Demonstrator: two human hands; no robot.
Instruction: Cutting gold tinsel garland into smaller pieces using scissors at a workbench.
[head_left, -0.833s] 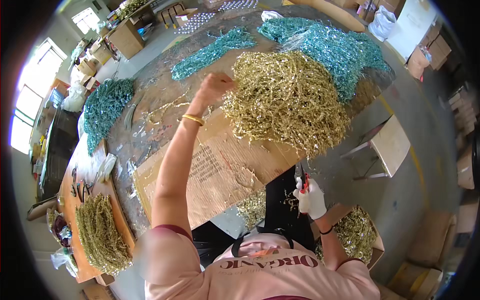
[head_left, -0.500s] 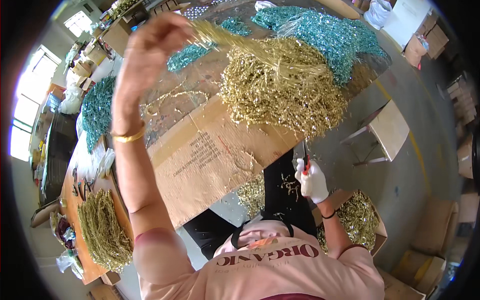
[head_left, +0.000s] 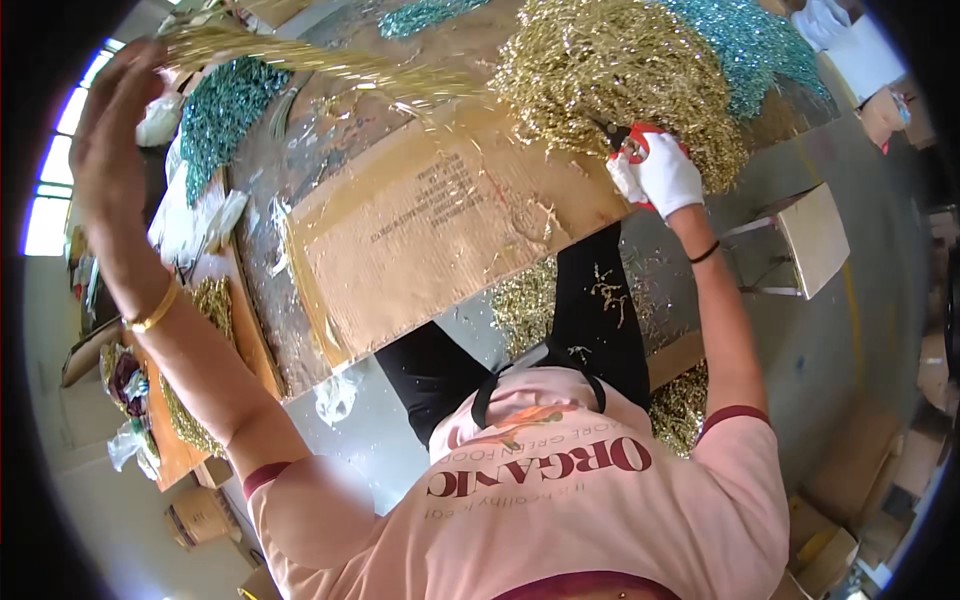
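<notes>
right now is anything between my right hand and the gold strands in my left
Yes: in this view, the lower left part of the gold pile lies between the right hand and the gold strands; whether it blocks the way is unclear.

From my remote seat I am seeing a slim bunch of shiny gold tinsel strands [head_left: 320,58] stretching sideways from the bare left hand [head_left: 118,118]. It is running nearly level, dipping slightly toward its right end, and its strands are blurring; I am not managing to tell whether that end is touching the pile. A large, bushy heap of crinkled gold tinsel [head_left: 610,70] is lying on the table [head_left: 370,115], its lower part reaching over a flat brown cardboard sheet [head_left: 400,260]. A pair of red-handled cutters with dark blades [head_left: 637,147] is sitting in the white-gloved right hand [head_left: 668,180], pointing up-left, its blades showing against the heap's lower edge.
</notes>
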